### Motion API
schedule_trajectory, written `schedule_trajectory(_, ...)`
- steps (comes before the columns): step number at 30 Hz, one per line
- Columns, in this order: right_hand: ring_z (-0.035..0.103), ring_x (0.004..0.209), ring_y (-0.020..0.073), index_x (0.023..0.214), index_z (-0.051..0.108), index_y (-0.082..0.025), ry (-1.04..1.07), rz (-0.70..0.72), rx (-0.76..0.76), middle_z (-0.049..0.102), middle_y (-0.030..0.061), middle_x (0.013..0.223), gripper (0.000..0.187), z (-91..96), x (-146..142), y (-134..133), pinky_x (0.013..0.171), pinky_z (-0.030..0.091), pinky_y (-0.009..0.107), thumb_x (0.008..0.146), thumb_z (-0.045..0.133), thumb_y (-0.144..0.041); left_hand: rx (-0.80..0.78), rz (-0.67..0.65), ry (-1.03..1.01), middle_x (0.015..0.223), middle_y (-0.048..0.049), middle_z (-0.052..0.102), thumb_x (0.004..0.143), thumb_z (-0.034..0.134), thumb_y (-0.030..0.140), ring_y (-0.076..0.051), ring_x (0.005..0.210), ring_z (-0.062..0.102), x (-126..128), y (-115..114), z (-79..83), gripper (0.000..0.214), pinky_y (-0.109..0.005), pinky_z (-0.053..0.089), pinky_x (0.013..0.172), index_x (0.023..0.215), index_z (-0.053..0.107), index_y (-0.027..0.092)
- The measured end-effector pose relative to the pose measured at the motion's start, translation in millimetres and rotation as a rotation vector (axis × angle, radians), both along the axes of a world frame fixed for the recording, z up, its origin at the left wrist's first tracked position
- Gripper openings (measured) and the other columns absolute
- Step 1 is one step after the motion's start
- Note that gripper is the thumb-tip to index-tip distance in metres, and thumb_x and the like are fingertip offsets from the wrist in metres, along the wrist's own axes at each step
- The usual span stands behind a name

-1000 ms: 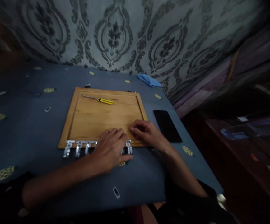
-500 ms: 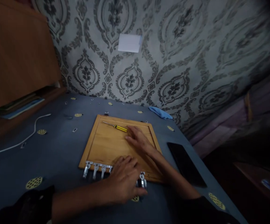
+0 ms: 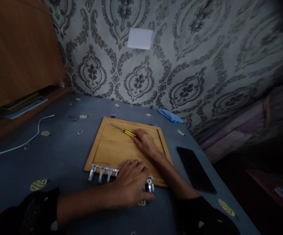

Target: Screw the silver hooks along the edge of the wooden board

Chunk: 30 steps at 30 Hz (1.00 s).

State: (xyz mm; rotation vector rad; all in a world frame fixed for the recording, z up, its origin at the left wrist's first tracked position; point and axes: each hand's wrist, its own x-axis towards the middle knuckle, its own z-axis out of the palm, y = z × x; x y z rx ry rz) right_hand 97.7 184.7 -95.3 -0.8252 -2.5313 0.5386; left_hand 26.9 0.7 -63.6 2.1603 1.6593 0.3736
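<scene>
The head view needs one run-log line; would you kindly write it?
left hand: over metal brackets | right hand: at yellow screwdriver handle | wooden board: on table

From my end, I see a blue-grey table carrying a wooden board, black phone, blue cloth and white cable.

Patterned wallpaper and a printed tablecloth suggest a home.

the board looks smooth wood, the brackets shiny metal, the screwdriver handle plastic, the rag matt cloth.
</scene>
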Motion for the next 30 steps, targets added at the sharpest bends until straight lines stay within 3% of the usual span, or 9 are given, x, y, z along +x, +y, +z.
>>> schedule_trajectory(5, 0.057, 0.072, 0.0174, 0.083, 0.065, -0.018, 0.009, 0.014, -0.076, 0.066, 0.004, 0.078, 0.005, 8.5, 7, 7, 0.068, 0.043, 0.028, 0.081, 0.065, -0.022, 0.013, 0.003, 0.019, 0.117, -0.0087, 0.066, 0.079, 0.08, 0.054, -0.029, 0.112, 0.06, 0, -1, 2.2, 0.05, -0.042, 0.045, 0.098, 0.105, 0.065, 0.015)
schedule_trajectory(7, 0.05, 0.059, 0.0136, 0.078, 0.061, -0.018, 0.033, 0.019, -0.136, 0.058, -0.0023, 0.064, 0.012, 15.4, 14, 11, 0.057, 0.037, 0.025, 0.081, 0.066, -0.03, 0.019, 0.001, 0.022, 0.116, -0.0089, 0.067, 0.079, 0.08, 0.053, -0.029, 0.112, 0.059, -1, -2, 3.3, 0.049, -0.042, 0.045, 0.098, 0.106, 0.065, 0.015)
schedule_trajectory(12, 0.054, 0.06, 0.0121, 0.091, 0.06, -0.018, 0.178, -0.01, -0.251, 0.061, -0.0016, 0.069, 0.03, 43.9, 39, 9, 0.055, 0.041, 0.025, 0.085, 0.067, -0.046, 0.011, -0.029, 0.016, 0.12, -0.0108, 0.065, 0.084, 0.076, 0.052, -0.03, 0.116, 0.058, -4, -2, 2.1, 0.047, -0.044, 0.045, 0.1, 0.11, 0.064, 0.014)
schedule_trajectory(16, 0.053, 0.059, 0.0099, 0.09, 0.06, -0.021, 0.476, -0.092, -0.127, 0.057, -0.0032, 0.071, 0.035, 74.7, 57, -6, 0.053, 0.041, 0.024, 0.083, 0.076, -0.051, 0.012, -0.046, 0.008, 0.119, -0.0121, 0.064, 0.086, 0.075, 0.048, -0.031, 0.12, 0.057, -5, -3, 0.2, 0.044, -0.046, 0.044, 0.103, 0.11, 0.065, 0.013)
schedule_trajectory(19, 0.053, 0.056, 0.0083, 0.087, 0.06, -0.022, 0.542, -0.125, -0.049, 0.056, -0.0042, 0.067, 0.033, 88.9, 64, -22, 0.051, 0.041, 0.023, 0.086, 0.074, -0.052, 0.029, -0.051, 0.011, 0.115, -0.0116, 0.065, 0.086, 0.075, 0.048, -0.031, 0.117, 0.059, -5, -3, -0.7, 0.043, -0.047, 0.046, 0.101, 0.109, 0.064, 0.013)
schedule_trajectory(24, 0.054, 0.054, 0.0092, 0.085, 0.057, -0.022, 0.469, -0.153, -0.13, 0.056, -0.0038, 0.066, 0.036, 84.6, 71, -50, 0.049, 0.042, 0.023, 0.084, 0.076, -0.052, 0.058, -0.051, 0.031, 0.116, -0.0115, 0.065, 0.086, 0.074, 0.048, -0.03, 0.114, 0.059, -4, -2, -3.0, 0.043, -0.047, 0.047, 0.098, 0.109, 0.064, 0.013)
schedule_trajectory(30, 0.056, 0.057, 0.0088, 0.095, 0.058, -0.022, 0.569, -0.184, -0.268, 0.06, -0.0027, 0.078, 0.035, 59.3, 68, -71, 0.049, 0.044, 0.023, 0.087, 0.071, -0.053, 0.05, -0.064, 0.049, 0.116, -0.0107, 0.065, 0.087, 0.074, 0.048, -0.031, 0.116, 0.059, -4, -1, -1.8, 0.043, -0.047, 0.048, 0.099, 0.109, 0.064, 0.013)
